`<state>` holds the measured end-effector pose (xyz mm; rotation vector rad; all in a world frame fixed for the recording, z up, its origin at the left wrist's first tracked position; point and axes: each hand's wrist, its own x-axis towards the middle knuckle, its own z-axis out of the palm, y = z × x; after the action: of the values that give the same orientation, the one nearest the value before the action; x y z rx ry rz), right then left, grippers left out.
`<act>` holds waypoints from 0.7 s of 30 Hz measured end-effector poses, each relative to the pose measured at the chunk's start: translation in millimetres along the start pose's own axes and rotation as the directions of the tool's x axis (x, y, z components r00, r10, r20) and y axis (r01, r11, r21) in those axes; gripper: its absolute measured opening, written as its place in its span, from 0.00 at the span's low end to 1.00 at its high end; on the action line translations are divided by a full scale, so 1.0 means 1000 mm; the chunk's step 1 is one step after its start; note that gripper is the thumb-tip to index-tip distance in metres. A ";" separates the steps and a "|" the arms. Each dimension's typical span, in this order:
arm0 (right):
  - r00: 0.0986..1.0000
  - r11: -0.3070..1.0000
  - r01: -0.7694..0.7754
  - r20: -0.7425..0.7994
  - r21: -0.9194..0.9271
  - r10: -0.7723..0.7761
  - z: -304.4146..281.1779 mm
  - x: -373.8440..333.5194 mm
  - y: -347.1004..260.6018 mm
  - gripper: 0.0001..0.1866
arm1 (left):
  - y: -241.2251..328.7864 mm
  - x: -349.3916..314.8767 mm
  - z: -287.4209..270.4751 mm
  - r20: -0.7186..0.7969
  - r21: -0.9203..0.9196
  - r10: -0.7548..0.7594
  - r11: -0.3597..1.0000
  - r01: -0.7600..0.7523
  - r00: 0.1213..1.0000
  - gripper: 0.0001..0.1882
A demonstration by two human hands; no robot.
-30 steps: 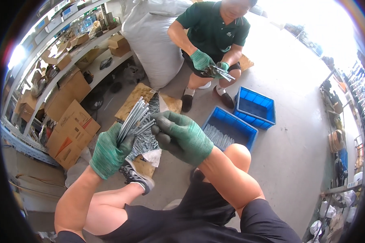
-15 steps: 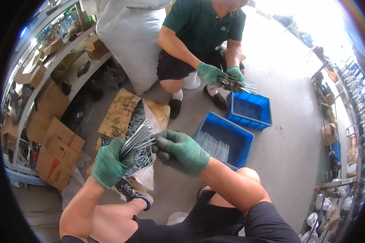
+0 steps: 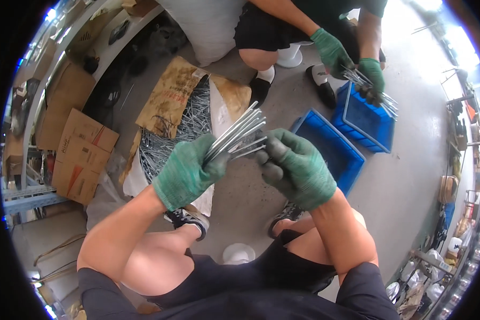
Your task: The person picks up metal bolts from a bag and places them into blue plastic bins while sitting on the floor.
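Gloved in green, my left hand (image 3: 184, 173) is closed around a bunch of long nails (image 3: 240, 130), thin silvery metal with small heads, fanned up and to the right. My right hand (image 3: 301, 170), in a matching glove with darkened fingertips, is pinched at the ends of a couple of nails leaning out of that bunch. Its fingertips partly hide the contact. Beyond my left hand, a heap of loose nails (image 3: 197, 109) lies on a torn, stained sack (image 3: 162, 104). Past my right hand is a blue bin (image 3: 352, 166), partly covered by that hand.
Opposite me a crouching person with green gloves (image 3: 330, 50) holds more nails over a second blue bin (image 3: 376, 140). A large white sack (image 3: 210, 32) stands behind the heap. Cardboard (image 3: 82, 157) and shelving line the left; cluttered racks (image 3: 448, 184) line the right. A white stool (image 3: 238, 253) is below me.
The view has shifted, and both my hands now appear farther right and higher. My left hand keeps its bunch, with my right fingers still at the nail ends. The other person's hands have drawn apart slightly.
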<state>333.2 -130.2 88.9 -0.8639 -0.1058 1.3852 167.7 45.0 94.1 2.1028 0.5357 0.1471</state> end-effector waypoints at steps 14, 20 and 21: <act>0.982 0.932 0.116 -0.103 -0.344 -0.160 0.006 -0.050 -0.006 0.14 | 0.018 -0.030 0.024 0.020 -0.251 0.000 0.968 0.005 1.000 0.06; 0.979 0.915 0.165 -0.051 -0.367 -0.198 0.018 -0.062 -0.004 0.15 | 0.029 -0.048 0.018 0.109 -0.408 0.051 0.913 -0.002 0.993 0.12; 0.980 0.919 0.169 -0.038 -0.355 -0.195 0.019 -0.062 -0.003 0.16 | 0.030 -0.051 0.017 0.117 -0.422 0.050 0.907 0.004 0.992 0.12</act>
<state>310.7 -176.1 129.7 -1.1704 -0.3780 1.1741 136.6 -3.9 113.9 1.6812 0.3644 0.1304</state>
